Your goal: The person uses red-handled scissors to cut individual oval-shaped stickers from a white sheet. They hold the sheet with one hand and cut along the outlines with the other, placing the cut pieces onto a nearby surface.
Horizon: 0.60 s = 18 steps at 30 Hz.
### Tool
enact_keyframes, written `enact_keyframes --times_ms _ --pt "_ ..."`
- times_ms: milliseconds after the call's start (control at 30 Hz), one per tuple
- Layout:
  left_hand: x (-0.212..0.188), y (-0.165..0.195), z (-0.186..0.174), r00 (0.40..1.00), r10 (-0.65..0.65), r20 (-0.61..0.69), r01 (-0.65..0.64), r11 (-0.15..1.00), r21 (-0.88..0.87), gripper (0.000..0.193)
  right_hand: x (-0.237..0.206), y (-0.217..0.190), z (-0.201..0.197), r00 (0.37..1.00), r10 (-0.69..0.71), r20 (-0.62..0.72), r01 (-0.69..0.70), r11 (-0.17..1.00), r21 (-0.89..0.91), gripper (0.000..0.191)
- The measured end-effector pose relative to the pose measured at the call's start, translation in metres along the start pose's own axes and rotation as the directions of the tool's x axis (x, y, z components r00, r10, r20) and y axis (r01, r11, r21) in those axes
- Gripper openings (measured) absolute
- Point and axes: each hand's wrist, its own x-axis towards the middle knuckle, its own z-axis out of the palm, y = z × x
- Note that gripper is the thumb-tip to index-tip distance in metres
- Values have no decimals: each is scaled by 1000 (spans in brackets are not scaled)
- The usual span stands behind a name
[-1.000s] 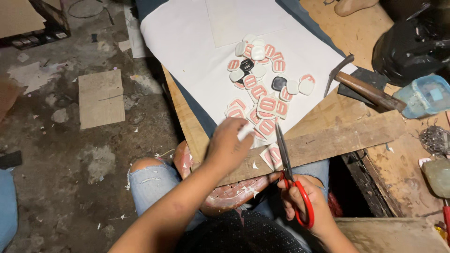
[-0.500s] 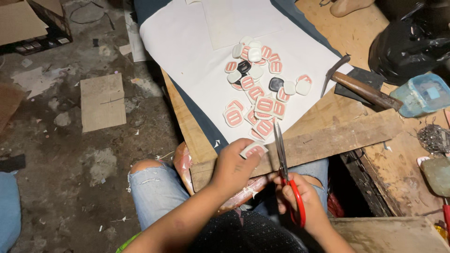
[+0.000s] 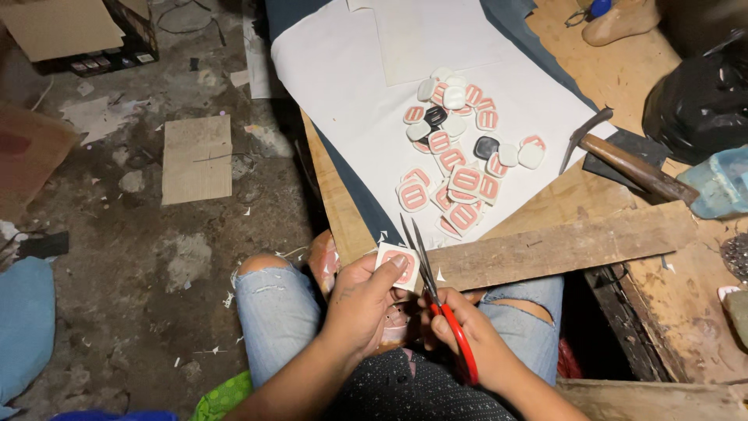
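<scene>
both hands have drawn nearer, left hand [image 3: 360,300] pinching a square patch [image 3: 398,266], right hand [image 3: 460,331] gripping scissors [image 3: 436,300] pointing away.

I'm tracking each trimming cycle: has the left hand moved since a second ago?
Yes. The left hand has drawn back from the pile of white-and-pink pieces, past the wooden plank, toward the person's lap, holding one square piece beside the scissors.
</scene>
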Motion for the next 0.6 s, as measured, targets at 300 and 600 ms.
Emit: enact_keyframes --times_ms 300,600 --pt "-3 2 0 999 18 46 -15 998 -59 22 3 -2 1 1000 6 -6 -7 1000 -24 38" --pt "4 19 -9 998 -62 15 58 984 167 22 -6 -7 -11 989 142 -48 -144 988 -56 35"
